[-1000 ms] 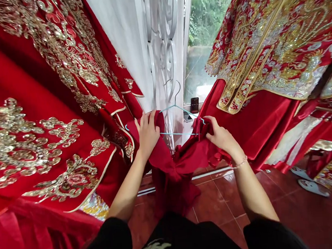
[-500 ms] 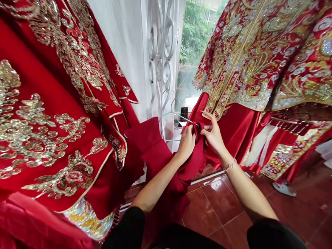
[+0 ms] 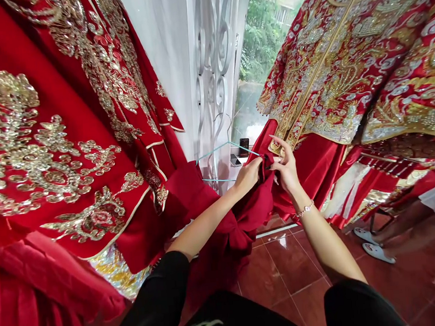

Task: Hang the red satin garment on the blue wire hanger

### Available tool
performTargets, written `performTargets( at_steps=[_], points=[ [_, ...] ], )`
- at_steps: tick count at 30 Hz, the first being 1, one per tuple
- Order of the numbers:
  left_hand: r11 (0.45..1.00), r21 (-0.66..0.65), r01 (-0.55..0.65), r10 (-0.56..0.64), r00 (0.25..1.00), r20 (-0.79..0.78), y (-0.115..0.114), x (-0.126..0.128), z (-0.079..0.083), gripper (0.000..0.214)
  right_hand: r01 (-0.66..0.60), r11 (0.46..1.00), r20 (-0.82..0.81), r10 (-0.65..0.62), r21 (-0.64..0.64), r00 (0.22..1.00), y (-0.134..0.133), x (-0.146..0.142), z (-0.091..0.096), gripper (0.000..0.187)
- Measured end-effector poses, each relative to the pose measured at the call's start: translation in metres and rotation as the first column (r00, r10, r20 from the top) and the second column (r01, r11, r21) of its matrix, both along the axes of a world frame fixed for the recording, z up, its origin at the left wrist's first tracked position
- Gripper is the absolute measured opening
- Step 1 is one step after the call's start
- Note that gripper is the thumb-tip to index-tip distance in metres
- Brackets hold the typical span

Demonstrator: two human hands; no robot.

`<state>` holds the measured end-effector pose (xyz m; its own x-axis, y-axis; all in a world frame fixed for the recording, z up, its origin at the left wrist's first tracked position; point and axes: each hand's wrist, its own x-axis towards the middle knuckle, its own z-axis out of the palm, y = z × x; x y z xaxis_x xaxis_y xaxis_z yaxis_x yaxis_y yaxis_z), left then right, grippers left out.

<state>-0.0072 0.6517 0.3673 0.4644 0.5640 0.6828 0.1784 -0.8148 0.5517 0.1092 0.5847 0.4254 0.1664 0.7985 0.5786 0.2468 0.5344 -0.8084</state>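
Note:
A dark red garment (image 3: 255, 205) hangs in front of me on a thin pale-blue hanger (image 3: 213, 151) with a wire hook. My left hand (image 3: 248, 175) is closed around the gathered fabric at the garment's right end, close to the hanger's corner. On the other side of the same bunched cloth, my right hand (image 3: 288, 170) pinches an edge with its thumb, while a finger with a long nail points up and away. The hanger's tip is hidden in the folds between my hands.
Red robes with gold beading (image 3: 90, 211) hang close on the left. An embroidered jacket (image 3: 319, 76) hangs at the right. Phones (image 3: 244, 145) stand behind the hanger by a white scrollwork grille (image 3: 211, 74). A person's legs in slippers (image 3: 378, 252) are on the tiled floor (image 3: 284, 262).
Both hands and the gathered cloth have shifted slightly right, and the hanger shows more of its left side. The person at the right has stepped further into view.

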Motion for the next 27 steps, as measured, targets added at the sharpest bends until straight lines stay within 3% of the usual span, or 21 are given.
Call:
performTargets(
  at_steps=[3,5,8,11,14,19,21,24,26,27],
  points=[
    [0.998,0.031,0.046,-0.042,0.993,-0.115,0.004,0.000,0.001,0.038,-0.021,0.996,0.055,0.026,-0.084,0.998,-0.004,0.001,0.006,0.082],
    [0.997,0.051,0.066,-0.054,0.977,-0.205,0.009,-0.002,0.003,0.042,0.012,0.992,0.184,0.011,-0.124,0.983,-0.006,0.000,0.013,0.082],
    [0.997,0.054,0.059,-0.037,0.938,-0.345,0.016,-0.009,0.008,0.048,0.090,0.991,0.348,-0.051,-0.098,0.936,-0.003,-0.006,0.020,0.081],
    [1.000,0.028,0.008,0.006,0.887,-0.462,0.021,-0.015,0.013,0.053,0.104,0.994,0.261,-0.089,-0.045,0.961,0.006,-0.015,0.018,0.084],
    [1.000,0.014,0.009,-0.001,0.873,-0.487,0.025,-0.015,0.015,0.049,0.137,0.991,0.210,-0.136,0.010,0.968,0.016,-0.021,0.012,0.083],
    [0.999,0.051,0.015,0.011,0.884,-0.467,0.019,-0.018,0.005,0.046,0.240,0.971,0.412,-0.226,0.018,0.883,0.018,-0.019,0.013,0.084],
    [0.993,0.118,-0.013,0.063,0.902,-0.428,0.007,-0.035,-0.003,0.050,0.282,0.959,0.514,-0.256,0.030,0.819,0.015,-0.015,0.012,0.084],
    [0.955,0.278,-0.106,0.200,0.920,-0.338,-0.017,-0.083,-0.009,0.048,0.298,0.953,0.652,-0.263,0.059,0.711,0.009,-0.014,0.004,0.069],
    [0.891,0.325,-0.317,0.391,0.900,-0.195,-0.031,-0.120,-0.006,0.043,0.331,0.938,0.704,-0.303,0.102,0.642,0.008,-0.020,-0.007,0.059],
    [0.826,0.296,-0.479,0.525,0.845,-0.100,-0.035,-0.137,-0.003,0.042,0.371,0.919,0.712,-0.349,0.132,0.609,0.009,-0.025,-0.013,0.057]
  ],
)
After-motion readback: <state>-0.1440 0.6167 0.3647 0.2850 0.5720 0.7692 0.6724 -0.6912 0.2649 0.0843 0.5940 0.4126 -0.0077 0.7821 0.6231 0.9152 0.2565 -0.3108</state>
